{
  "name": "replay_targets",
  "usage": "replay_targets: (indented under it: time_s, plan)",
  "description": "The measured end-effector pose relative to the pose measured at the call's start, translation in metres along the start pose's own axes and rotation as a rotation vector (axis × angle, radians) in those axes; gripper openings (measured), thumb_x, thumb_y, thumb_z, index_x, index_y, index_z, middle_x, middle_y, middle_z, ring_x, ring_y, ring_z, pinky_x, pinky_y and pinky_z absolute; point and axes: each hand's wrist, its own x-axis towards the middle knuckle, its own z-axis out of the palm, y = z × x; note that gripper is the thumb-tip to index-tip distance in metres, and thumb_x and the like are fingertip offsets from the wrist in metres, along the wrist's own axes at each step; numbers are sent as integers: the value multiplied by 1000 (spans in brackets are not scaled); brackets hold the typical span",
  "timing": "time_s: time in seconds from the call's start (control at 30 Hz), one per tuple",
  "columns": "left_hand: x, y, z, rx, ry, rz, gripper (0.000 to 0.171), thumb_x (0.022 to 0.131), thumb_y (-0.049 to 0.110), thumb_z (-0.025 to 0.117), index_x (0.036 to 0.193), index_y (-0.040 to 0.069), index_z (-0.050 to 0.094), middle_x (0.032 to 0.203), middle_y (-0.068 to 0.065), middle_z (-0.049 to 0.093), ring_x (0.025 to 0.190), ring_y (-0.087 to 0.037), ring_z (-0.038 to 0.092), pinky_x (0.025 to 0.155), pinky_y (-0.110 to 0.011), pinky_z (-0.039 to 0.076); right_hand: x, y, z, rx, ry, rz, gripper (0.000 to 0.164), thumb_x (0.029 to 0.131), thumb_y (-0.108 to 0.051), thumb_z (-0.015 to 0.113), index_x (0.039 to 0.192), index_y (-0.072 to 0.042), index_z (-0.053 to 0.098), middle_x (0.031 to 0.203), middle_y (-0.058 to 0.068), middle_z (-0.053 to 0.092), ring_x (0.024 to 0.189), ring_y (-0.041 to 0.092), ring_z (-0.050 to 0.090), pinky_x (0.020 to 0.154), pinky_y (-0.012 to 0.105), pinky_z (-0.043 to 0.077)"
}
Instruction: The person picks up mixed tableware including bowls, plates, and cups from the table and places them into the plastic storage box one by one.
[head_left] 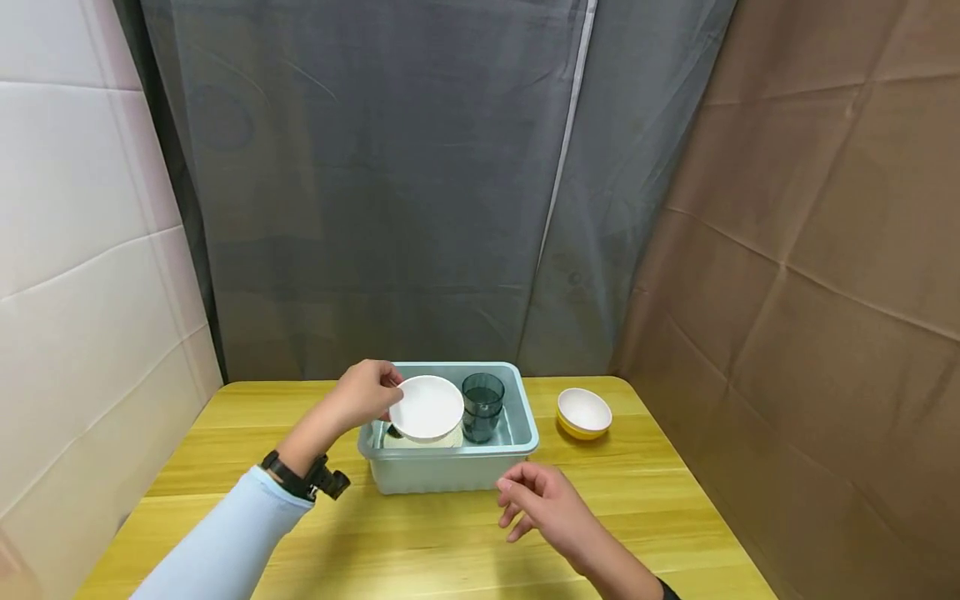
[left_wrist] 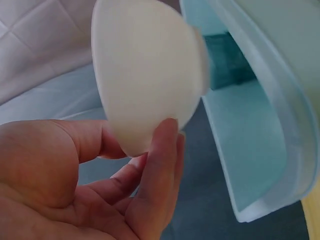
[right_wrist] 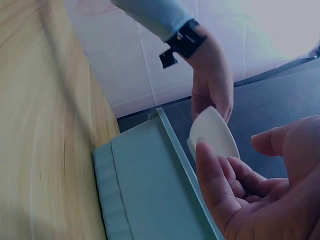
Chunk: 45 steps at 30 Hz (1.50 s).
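Note:
My left hand (head_left: 366, 393) pinches the rim of a white bowl (head_left: 427, 407) between thumb and fingers, above a light blue plastic bin (head_left: 450, 473). In the left wrist view the bowl (left_wrist: 150, 70) is tilted on its side, its foot toward the bin (left_wrist: 250, 140). Inside the bin, two dark tinted glasses (head_left: 482, 408) stand at the right, one stacked in the other. A pale cream item (head_left: 423, 442) lies under the bowl, partly hidden. My right hand (head_left: 542, 505) hovers in front of the bin's right corner, fingers loosely bent, holding nothing.
Right of the bin, a bowl (head_left: 585, 412) with a white inside and yellow outside sits on the wooden table (head_left: 420, 550). A grey curtain (head_left: 390, 208) hangs behind the table, with a white cloth (head_left: 82, 250) at left and a brown one (head_left: 825, 250) at right.

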Motion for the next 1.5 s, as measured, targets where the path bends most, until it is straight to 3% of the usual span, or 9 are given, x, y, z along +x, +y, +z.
replay_targets:
  time_s: [0.27, 0.57, 0.7, 0.9, 1.1, 1.37, 1.5]
  plan:
    - [44, -6, -2, 68, -86, -44, 16, 103, 14, 67, 108, -1, 71, 102, -16, 69, 72, -24, 70, 66, -33, 64, -3, 4, -1, 1, -14, 0, 21, 112, -18, 66, 113, 3, 68, 96, 8, 68, 81, 23, 71, 67, 34, 65]
    - [73, -13, -3, 101, -149, -116, 14, 102, 11, 67, 105, -1, 73, 104, -15, 70, 83, -24, 70, 77, -38, 66, -8, 9, -4, -9, -2, 23, 21, 111, -21, 68, 110, 0, 69, 95, 7, 68, 80, 22, 71, 67, 32, 64]
    - [91, -14, 3, 154, -181, -168, 12, 103, 7, 67, 102, -1, 76, 104, -14, 70, 81, -23, 69, 79, -38, 66, -12, 11, -7, -20, 9, 25, 22, 111, -22, 68, 109, 0, 68, 95, 8, 68, 80, 23, 71, 66, 32, 64]
    - [119, -17, 18, 309, -242, -239, 12, 102, -2, 64, 101, -5, 76, 97, -13, 71, 68, -18, 68, 67, -29, 63, -14, 13, -9, -14, 17, 32, 23, 111, -23, 68, 108, -1, 68, 94, 9, 69, 79, 22, 71, 66, 32, 64]
    - [125, -20, 22, 457, -352, -257, 12, 101, -7, 65, 95, -6, 75, 86, -12, 73, 66, -15, 67, 64, -24, 55, -17, 13, -9, -14, 15, 19, 22, 112, -21, 68, 108, 1, 68, 93, 9, 68, 79, 23, 71, 66, 32, 64]
    - [116, -22, 15, 442, -472, -199, 13, 101, -7, 70, 111, -3, 78, 91, -13, 79, 77, -17, 76, 76, -28, 62, -18, 13, -10, -15, 1, 23, 23, 111, -23, 68, 108, 1, 69, 92, 8, 68, 79, 22, 71, 65, 32, 64]
    - [117, -24, 18, 463, -494, -227, 13, 102, -4, 72, 114, -2, 78, 89, -13, 79, 86, -22, 78, 80, -32, 63, -19, 13, -12, -11, 6, 37, 24, 111, -24, 68, 108, 0, 69, 92, 7, 68, 80, 22, 71, 65, 31, 64]
